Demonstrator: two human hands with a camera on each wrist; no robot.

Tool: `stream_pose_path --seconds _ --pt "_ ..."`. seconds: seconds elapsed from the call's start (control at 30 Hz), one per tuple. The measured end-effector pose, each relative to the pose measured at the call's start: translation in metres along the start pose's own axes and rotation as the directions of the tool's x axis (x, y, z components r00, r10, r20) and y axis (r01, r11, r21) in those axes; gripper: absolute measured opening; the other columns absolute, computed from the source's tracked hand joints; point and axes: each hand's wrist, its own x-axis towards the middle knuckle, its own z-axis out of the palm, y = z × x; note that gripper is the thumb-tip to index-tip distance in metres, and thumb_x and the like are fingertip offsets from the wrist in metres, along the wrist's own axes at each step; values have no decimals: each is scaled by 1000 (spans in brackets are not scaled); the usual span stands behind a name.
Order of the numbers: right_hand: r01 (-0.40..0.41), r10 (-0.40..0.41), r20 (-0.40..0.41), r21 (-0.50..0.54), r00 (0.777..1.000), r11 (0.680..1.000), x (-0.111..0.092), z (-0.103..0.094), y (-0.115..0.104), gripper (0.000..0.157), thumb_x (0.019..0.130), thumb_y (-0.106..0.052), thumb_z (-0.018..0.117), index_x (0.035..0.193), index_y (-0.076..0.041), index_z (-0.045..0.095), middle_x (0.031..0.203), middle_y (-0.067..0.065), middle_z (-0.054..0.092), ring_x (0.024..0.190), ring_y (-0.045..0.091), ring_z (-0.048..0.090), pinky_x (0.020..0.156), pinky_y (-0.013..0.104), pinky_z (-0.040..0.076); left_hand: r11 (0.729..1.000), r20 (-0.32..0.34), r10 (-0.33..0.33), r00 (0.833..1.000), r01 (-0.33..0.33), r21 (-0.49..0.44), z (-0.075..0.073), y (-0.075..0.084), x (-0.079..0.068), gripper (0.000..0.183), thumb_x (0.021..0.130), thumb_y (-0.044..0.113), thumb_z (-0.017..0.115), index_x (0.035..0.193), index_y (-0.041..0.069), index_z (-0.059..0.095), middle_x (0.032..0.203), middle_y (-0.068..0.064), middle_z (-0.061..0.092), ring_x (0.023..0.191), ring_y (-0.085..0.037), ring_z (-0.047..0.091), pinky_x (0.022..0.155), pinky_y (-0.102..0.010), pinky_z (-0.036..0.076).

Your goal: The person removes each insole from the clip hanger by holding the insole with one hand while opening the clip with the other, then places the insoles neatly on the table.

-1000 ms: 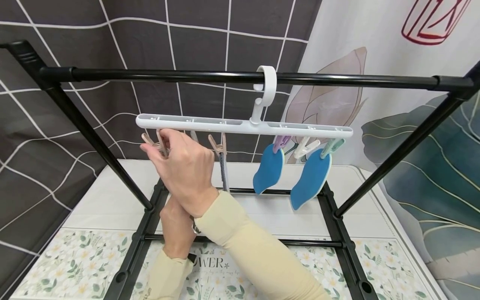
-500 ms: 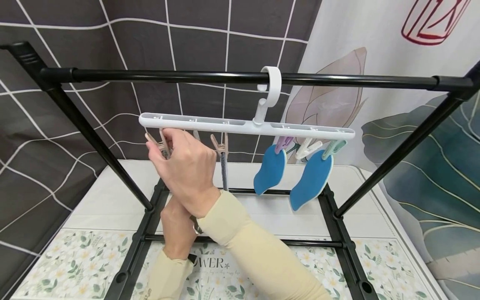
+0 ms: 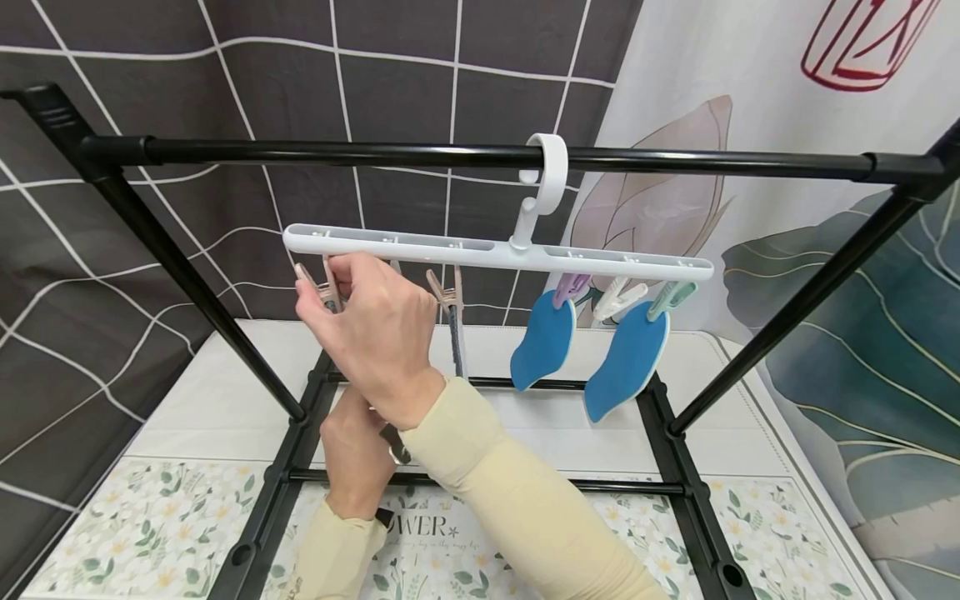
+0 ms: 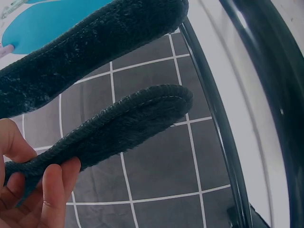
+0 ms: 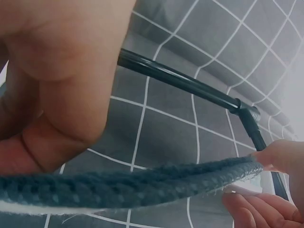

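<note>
In the head view my right hand (image 3: 378, 333) pinches a beige clothespin (image 3: 328, 292) under the left end of a white clip hanger (image 3: 420, 247). Crossed beneath that wrist, my left hand (image 3: 354, 454) grips a dark fuzzy insole (image 4: 128, 123) between thumb and fingers, as the left wrist view shows. The insole's ribbed edge also runs below my right fingers in the right wrist view. A second dark fuzzy insole (image 4: 95, 52) hangs from another beige clothespin (image 3: 448, 293). My right fingertips are partly hidden in the head view.
The hanger's hook (image 3: 553, 175) sits over the black top bar (image 3: 337, 153) of a rack. Two blue insoles (image 3: 542, 337) hang at the right from purple and green clips, with a white clip (image 3: 618, 297) between. A floral mat (image 3: 150, 525) lies underneath.
The hanger, its hook and the hanging insoles have shifted slightly to the right along the bar. My right hand has moved a little right with its clothespin; my left hand has barely moved.
</note>
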Motion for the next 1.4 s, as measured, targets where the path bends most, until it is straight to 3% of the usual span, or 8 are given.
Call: stream_pose_path --seconds 0.5,0.9,1.13,1.4 --pt "-2 2 -51 1 999 1000 2 2 4 16 75 -27 68 77 -11 66 67 -8 65 56 2 58 44 14 36 999 12 -24 1000 24 24 -1 3 3 32 69 -12 50 96 3 59 76 -7 62 61 -20 62 51 -32 51" --pt "0 3 -71 32 997 999 6 2 9 14 75 -24 69 76 -10 66 64 -6 64 55 4 58 45 16 37 998 3 -48 999 47 42 3 2 4 30 65 -13 43 87 2 55 76 -8 66 63 -20 66 50 -33 51" --pt "-17 21 -82 44 996 999 7 1 12 13 74 -23 69 75 -10 66 65 -5 65 56 6 58 45 16 37 998 -2 -50 999 50 23 5 2 4 19 68 -2 64 83 4 54 73 -6 66 56 -14 64 48 -27 50" --pt "-50 54 -69 51 996 997 8 -1 14 14 73 -24 70 76 -11 65 64 -6 64 55 5 57 45 16 37 996 -5 -77 997 77 41 5 3 4 16 69 1 64 79 6 52 68 -5 63 56 -14 63 48 -29 50"
